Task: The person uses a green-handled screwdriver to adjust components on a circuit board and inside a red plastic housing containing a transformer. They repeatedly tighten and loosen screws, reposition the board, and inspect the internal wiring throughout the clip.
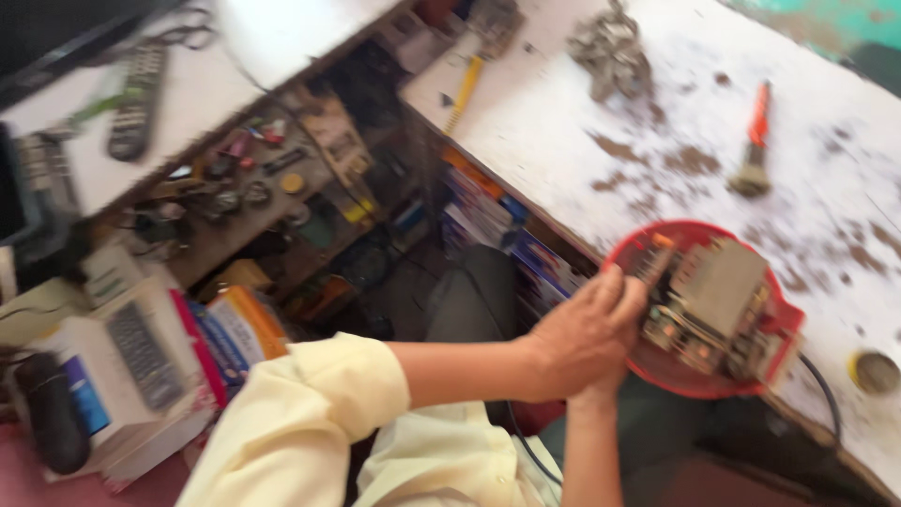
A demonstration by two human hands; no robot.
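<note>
A red round dish (784,319) sits at the near edge of a white, stained worktop (563,141). In it lies a circuit board (713,305) with a grey boxy part on top. My left hand (582,338) reaches in from the left, and its fingers curl over the left end of the board. My right forearm rises from below, and my right hand (601,387) is almost wholly hidden under the left hand at the dish's rim. Its grip cannot be made out. The picture is blurred by motion.
On the worktop lie an orange-handled brush (755,141), a heap of metal parts (610,52), a yellow-handled tool (465,89) and a small round tin (875,371). A black cable (824,394) leaves the dish. Cluttered shelves (272,178), a remote control (139,99) and a grey device (131,357) are to the left.
</note>
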